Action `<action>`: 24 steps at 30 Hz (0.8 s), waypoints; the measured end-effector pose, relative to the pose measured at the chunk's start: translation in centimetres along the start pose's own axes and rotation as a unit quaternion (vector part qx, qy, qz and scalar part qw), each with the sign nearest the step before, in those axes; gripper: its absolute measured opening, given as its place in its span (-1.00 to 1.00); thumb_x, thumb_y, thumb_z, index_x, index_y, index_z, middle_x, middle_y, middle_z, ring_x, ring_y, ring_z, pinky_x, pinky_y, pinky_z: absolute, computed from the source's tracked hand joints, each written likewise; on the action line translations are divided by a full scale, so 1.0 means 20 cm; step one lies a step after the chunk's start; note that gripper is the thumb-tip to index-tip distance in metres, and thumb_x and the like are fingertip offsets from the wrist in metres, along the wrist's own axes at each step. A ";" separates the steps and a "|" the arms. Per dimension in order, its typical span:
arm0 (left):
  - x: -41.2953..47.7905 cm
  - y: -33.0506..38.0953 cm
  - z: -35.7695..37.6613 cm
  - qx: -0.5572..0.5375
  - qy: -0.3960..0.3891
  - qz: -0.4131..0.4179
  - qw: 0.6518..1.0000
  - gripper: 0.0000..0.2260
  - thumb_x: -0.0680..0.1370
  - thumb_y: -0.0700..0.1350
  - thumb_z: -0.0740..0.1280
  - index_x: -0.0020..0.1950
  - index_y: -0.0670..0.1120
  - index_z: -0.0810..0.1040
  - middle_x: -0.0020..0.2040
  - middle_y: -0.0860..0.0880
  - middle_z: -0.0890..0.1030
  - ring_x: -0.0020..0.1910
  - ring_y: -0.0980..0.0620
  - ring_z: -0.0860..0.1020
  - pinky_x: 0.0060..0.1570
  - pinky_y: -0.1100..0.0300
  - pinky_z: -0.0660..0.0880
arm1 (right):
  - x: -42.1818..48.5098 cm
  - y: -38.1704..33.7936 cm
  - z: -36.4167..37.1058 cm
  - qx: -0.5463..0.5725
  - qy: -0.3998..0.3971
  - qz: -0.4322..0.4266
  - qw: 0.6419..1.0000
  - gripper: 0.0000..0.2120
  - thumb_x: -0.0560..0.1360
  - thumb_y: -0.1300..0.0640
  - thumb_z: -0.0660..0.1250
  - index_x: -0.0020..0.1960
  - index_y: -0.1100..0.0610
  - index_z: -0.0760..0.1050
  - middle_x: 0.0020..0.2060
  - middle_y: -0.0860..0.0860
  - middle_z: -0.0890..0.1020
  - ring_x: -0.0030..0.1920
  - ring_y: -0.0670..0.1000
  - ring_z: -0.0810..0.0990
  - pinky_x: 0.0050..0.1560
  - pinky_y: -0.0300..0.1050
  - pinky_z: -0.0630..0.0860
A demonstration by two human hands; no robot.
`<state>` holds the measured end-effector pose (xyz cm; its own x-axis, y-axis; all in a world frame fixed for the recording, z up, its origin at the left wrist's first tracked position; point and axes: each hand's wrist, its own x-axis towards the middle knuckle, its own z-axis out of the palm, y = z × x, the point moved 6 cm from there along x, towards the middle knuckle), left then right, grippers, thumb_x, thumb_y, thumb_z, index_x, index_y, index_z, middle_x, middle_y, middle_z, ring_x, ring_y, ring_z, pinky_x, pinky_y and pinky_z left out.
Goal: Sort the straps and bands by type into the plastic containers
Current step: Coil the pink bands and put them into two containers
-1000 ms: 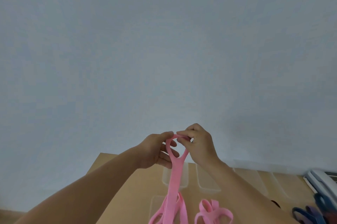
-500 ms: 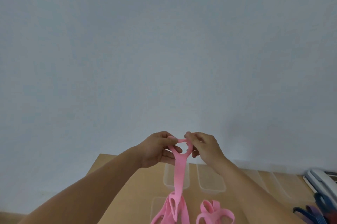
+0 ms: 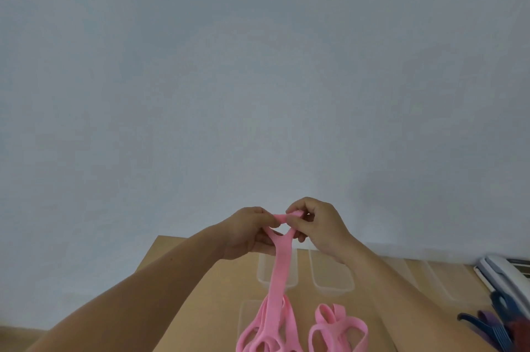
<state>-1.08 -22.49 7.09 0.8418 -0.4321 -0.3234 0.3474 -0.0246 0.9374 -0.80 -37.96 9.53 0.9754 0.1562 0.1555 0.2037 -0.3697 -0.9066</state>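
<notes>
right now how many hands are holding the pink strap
2: the left hand pinches the pink strap at the loop's left side, the right hand at its right side.

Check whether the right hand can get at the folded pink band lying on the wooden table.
Not yet, probably: the right hand, with the left hand, pinches the loop of the hanging pink elastic strap. The folded pink band lies uncovered beside its forearm; once freed, reach looks easy.

Some plain indoor room; bare pale wall (image 3: 258, 65), wooden table (image 3: 223, 294), clear plastic containers (image 3: 332, 277) on it.
</notes>
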 end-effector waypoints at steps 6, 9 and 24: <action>-0.01 0.00 0.00 0.005 -0.036 -0.039 0.999 -0.76 0.54 -0.20 0.30 0.15 -0.25 0.63 0.13 -0.25 0.65 -0.06 -0.11 0.64 0.07 0.03 0.59 | -0.01 -0.02 0.05 -0.073 0.041 -0.089 0.993 -0.80 0.47 0.28 0.44 -0.15 -0.03 0.59 -0.23 -0.09 0.65 -0.31 -0.11 0.62 -0.24 -0.26 0.55; -0.01 0.00 0.01 -0.028 -0.039 -0.037 0.998 -0.75 0.55 -0.20 0.30 0.18 -0.25 0.63 0.07 -0.19 0.68 -0.06 -0.09 0.65 0.06 0.06 0.60 | -0.01 -0.02 0.04 -0.100 0.059 -0.120 0.986 -0.69 0.47 0.32 0.41 -0.15 -0.12 0.56 -0.18 -0.12 0.64 -0.21 -0.10 0.64 -0.17 -0.23 0.59; 0.04 -0.03 -0.05 -0.046 -0.004 0.002 0.999 -0.88 0.57 -0.31 0.34 0.06 -0.34 0.58 -0.06 -0.22 0.69 -0.04 -0.11 0.68 0.05 0.03 0.62 | -0.03 0.08 0.06 0.050 0.015 -0.037 0.998 -0.93 0.47 0.23 0.45 -0.06 0.10 0.66 -0.14 -0.04 0.69 -0.14 0.08 0.65 -0.07 -0.07 0.63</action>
<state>-0.24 -21.91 6.22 0.8399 -0.4400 -0.3177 0.3806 0.0603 0.9228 -1.13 -37.63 7.54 0.9606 0.1517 0.2331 0.2666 -0.2641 -0.9269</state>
